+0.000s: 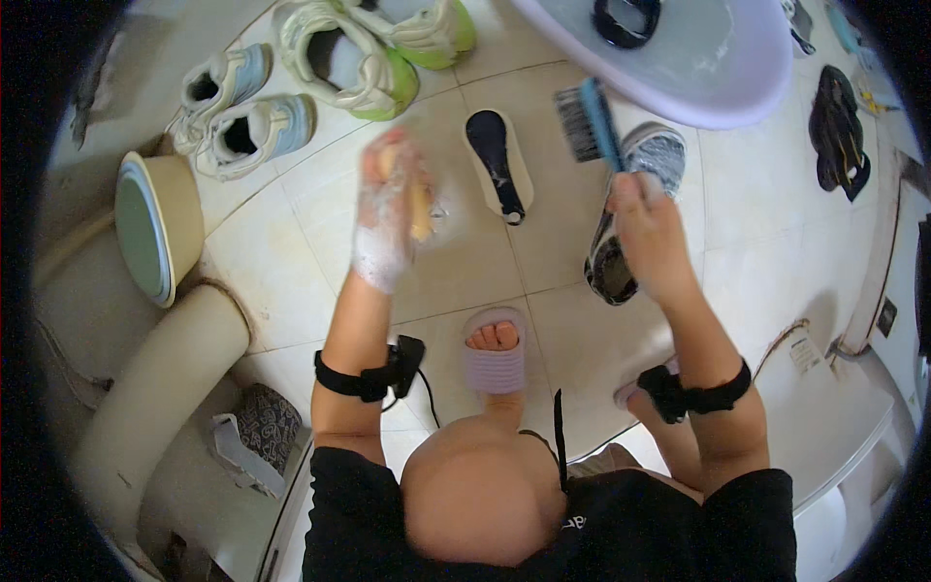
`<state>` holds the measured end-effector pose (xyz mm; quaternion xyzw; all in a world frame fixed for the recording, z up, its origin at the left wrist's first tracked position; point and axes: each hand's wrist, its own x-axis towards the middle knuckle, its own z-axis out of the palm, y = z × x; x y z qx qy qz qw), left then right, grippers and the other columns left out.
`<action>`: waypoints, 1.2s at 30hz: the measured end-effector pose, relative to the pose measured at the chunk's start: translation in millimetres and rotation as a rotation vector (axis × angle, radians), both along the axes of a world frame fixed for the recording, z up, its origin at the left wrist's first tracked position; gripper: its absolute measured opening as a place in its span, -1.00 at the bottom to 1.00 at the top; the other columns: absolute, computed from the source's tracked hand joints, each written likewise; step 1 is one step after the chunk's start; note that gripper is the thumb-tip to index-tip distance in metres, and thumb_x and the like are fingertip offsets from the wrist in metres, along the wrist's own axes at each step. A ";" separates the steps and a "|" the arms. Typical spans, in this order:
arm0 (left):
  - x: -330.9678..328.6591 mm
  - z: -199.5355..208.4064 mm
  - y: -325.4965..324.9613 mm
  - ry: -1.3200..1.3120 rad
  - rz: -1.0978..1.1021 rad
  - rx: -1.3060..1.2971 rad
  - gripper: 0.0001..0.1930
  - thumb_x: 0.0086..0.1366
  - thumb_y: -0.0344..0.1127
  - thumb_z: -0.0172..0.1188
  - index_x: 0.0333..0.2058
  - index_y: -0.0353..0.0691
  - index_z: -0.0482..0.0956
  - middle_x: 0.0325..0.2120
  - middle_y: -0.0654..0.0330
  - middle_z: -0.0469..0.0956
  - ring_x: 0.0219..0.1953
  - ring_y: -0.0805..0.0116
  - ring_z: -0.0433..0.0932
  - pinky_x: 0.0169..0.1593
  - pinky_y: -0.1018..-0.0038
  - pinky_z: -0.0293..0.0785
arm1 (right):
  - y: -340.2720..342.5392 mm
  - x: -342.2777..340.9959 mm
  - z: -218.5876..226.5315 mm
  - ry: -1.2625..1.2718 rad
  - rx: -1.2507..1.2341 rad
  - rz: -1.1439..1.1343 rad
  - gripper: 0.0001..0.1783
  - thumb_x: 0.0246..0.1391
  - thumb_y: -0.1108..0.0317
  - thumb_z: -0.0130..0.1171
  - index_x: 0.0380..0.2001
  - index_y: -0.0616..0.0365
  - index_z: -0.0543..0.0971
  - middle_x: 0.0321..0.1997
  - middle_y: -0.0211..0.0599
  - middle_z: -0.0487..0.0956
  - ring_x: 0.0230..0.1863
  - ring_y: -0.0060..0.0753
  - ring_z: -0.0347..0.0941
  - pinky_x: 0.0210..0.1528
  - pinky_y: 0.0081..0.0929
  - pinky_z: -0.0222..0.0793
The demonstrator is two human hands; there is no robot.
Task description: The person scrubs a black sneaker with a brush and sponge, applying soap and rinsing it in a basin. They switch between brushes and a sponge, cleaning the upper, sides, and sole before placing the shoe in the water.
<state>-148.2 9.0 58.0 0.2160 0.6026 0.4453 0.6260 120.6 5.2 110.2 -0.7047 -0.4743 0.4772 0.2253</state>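
Note:
My left hand [380,199], covered in white suds and blurred, is closed on a yellowish bar of soap [420,209] above the tiles. My right hand [655,233] grips a scrub brush [603,121] with a blue handle and dark bristles pointing left. Beneath that hand and brush lies a dark shoe [666,150], its far end coated in foam; my fingers hide its middle. Between my hands, an insole [488,145] with a black centre and cream rim lies on the floor, a white blob of foam near its lower end.
A lilac basin [722,114] holds cloudy water and a black item [626,24]. Pale sneakers [247,136] and larger green-soled ones [388,92] stand far left, beyond a yellow bucket [184,218] and a thick pipe [184,339]. A black item [839,136] lies far right.

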 end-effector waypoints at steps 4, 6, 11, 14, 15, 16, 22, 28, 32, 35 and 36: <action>-24.8 -32.7 11.9 0.831 -0.223 0.047 -0.58 0.19 -0.40 0.15 0.04 -0.20 0.32 -0.15 0.00 0.34 -0.11 0.17 0.40 0.02 0.37 0.32 | 2.6 46.0 18.6 0.223 -0.161 -0.103 -0.57 0.22 -0.03 -0.11 -0.47 0.13 0.36 -0.72 -0.59 0.20 -0.71 -0.74 0.07 -0.68 -0.69 -0.03; -26.8 -41.9 1.9 0.890 -0.273 0.172 -0.57 0.18 -0.40 0.15 0.05 -0.21 0.32 -0.10 -0.03 0.29 -0.07 0.16 0.37 0.04 0.35 0.30 | 3.2 64.4 23.5 0.170 -0.085 -0.008 -0.58 0.22 -0.04 -0.10 -0.48 0.11 0.36 -0.72 -0.61 0.19 -0.72 -0.78 0.04 -0.69 -0.73 -0.07; -17.6 -35.5 -26.6 1.112 -0.241 0.390 -0.54 0.18 -0.41 0.14 0.07 -0.21 0.31 -0.06 -0.04 0.26 -0.05 0.07 0.33 0.10 0.31 0.23 | -3.6 91.6 23.8 0.023 -0.136 0.100 -0.54 0.17 -0.02 0.02 -0.46 0.22 0.38 -0.57 -0.49 0.25 -0.47 -0.62 0.12 -0.42 -0.59 0.14; 4.1 -39.2 -25.8 1.164 -0.388 0.292 -0.51 0.15 -0.38 0.16 0.08 -0.20 0.30 0.02 -0.08 0.24 0.06 0.02 0.25 0.14 0.27 0.16 | -13.4 100.1 20.3 0.006 -0.164 0.077 -0.56 0.14 0.00 0.06 -0.45 0.22 0.37 -0.57 -0.49 0.26 -0.48 -0.63 0.12 -0.43 -0.59 0.14; 11.0 -39.0 -25.3 1.212 -0.469 0.189 -0.50 0.15 -0.37 0.16 0.09 -0.20 0.29 0.04 -0.09 0.23 0.09 0.01 0.23 0.15 0.26 0.15 | -17.2 102.5 18.8 0.007 -0.164 0.067 -0.58 0.12 0.02 0.10 -0.44 0.22 0.37 -0.57 -0.49 0.25 -0.48 -0.63 0.12 -0.45 -0.59 0.13; 15.6 -36.2 -24.6 1.277 -0.472 0.209 -0.46 0.12 -0.32 0.19 0.10 -0.19 0.29 0.09 -0.09 0.22 0.12 -0.02 0.20 0.14 0.21 0.15 | -21.2 104.7 17.3 0.052 -0.143 0.076 -0.59 0.10 0.05 0.14 -0.44 0.22 0.37 -0.58 -0.50 0.25 -0.49 -0.64 0.12 -0.46 -0.60 0.13; 54.8 11.6 -11.3 1.309 -0.567 0.674 -0.55 -0.01 -0.24 0.25 -0.09 -0.15 0.46 -0.01 0.03 0.35 0.04 0.02 0.30 0.07 0.13 0.19 | -51.2 110.4 2.2 -0.185 -0.057 0.054 -0.50 -0.27 0.17 0.47 -0.42 0.22 0.39 -0.67 -0.56 0.29 -0.62 -0.69 0.16 -0.60 -0.64 0.17; 173.4 17.3 -7.8 0.854 -1.326 1.137 -0.69 -0.17 -0.27 0.27 -0.37 -0.22 0.55 -0.23 0.10 0.45 -0.02 0.13 0.34 -0.08 0.21 0.24 | -82.3 84.6 -36.4 -0.118 -0.141 -0.188 -0.48 -0.34 0.29 0.46 -0.36 0.23 0.37 -0.59 -0.42 0.43 -0.55 -0.64 0.33 -0.51 -0.58 0.32; 223.0 4.1 -5.0 1.343 -1.722 1.171 -0.81 -0.08 -0.27 0.19 -0.45 -0.22 0.59 -0.33 0.02 0.49 -0.10 0.16 0.41 -0.08 0.23 0.23 | -88.0 83.3 -48.5 -0.108 -0.032 -0.263 -0.54 -0.31 0.48 0.32 -0.28 0.27 0.37 -0.48 -0.26 0.50 -0.47 -0.50 0.41 -0.40 -0.50 0.38; 239.9 3.9 -1.3 1.345 -1.850 0.944 -0.85 0.02 -0.27 0.15 -0.46 -0.20 0.59 -0.38 0.01 0.50 -0.22 0.14 0.47 -0.10 0.22 0.22 | -81.0 99.4 -47.5 -0.175 0.015 -0.216 -0.59 -0.30 0.56 0.23 -0.28 0.27 0.37 -0.48 -0.21 0.50 -0.46 -0.43 0.43 -0.35 -0.46 0.39; 239.8 5.3 0.6 1.169 -1.670 0.860 -0.83 0.04 -0.26 0.14 -0.46 -0.24 0.58 -0.39 0.00 0.50 -0.25 0.12 0.47 -0.11 0.23 0.23 | -76.6 107.4 -46.4 -0.182 0.060 -0.176 -0.61 -0.29 0.59 0.20 -0.28 0.27 0.38 -0.49 -0.19 0.51 -0.45 -0.40 0.44 -0.33 -0.44 0.39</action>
